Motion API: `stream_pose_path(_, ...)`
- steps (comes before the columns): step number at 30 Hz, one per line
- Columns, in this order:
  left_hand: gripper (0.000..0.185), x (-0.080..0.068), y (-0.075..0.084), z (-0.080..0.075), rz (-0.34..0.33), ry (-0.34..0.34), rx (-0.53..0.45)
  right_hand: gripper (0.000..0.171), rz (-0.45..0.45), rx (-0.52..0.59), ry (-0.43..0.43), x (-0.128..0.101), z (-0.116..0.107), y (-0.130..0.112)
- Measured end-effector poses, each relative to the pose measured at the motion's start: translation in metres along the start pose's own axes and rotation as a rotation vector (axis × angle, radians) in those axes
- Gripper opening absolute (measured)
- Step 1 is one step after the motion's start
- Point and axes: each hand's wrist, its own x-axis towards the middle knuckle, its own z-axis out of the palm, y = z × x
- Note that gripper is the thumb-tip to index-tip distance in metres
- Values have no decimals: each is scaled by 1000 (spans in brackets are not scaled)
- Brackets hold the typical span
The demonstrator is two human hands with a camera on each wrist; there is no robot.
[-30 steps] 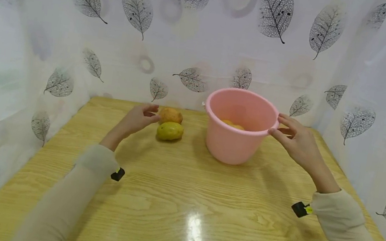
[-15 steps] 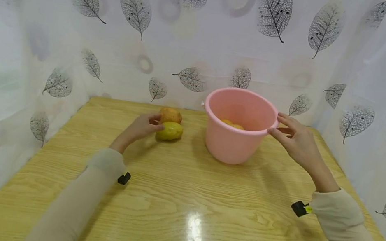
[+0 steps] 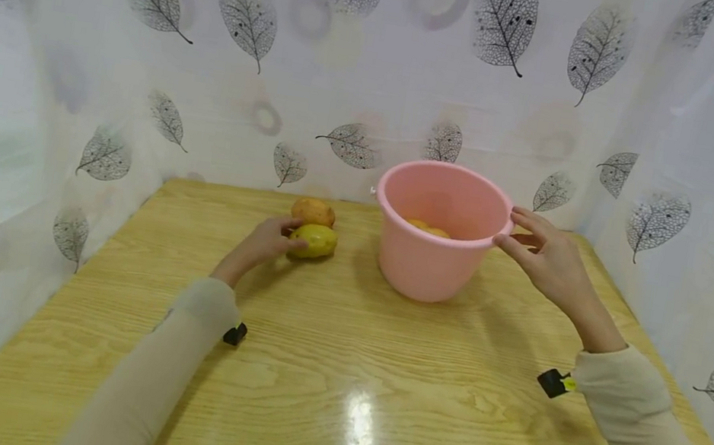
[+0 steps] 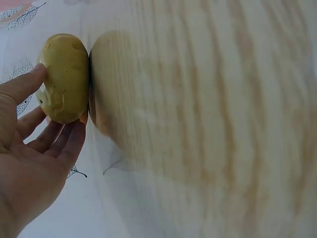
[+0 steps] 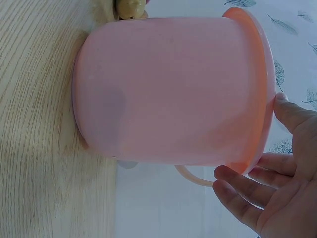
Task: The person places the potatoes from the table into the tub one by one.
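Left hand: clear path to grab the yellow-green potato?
Probably yes. The left hand already touches the yellow-green potato, fingers open around it; nothing lies between, and the orange potato sits behind.

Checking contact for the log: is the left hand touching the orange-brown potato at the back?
No: the left hand touches the yellow-green potato; the orange-brown potato lies untouched behind it.

A second ago the left hand (image 3: 267, 241) hovered at about nine o'clock of the orange-brown potato (image 3: 313, 211), fingers near that one. It has since dropped toward six o'clock, nearer the person, and now touches the yellow-green potato (image 3: 315, 240) from its nine o'clock side, thumb on top and fingers spread loosely under it, as the left wrist view shows. The left sleeve (image 3: 192, 305) has slid forward and to the right over the table (image 3: 334, 373) with it.
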Motion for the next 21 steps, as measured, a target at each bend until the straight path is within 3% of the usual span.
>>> stream_pose_path(21, 71, 2, 5, 13, 11, -13, 43, 53, -1, 23, 0, 0, 0, -3)
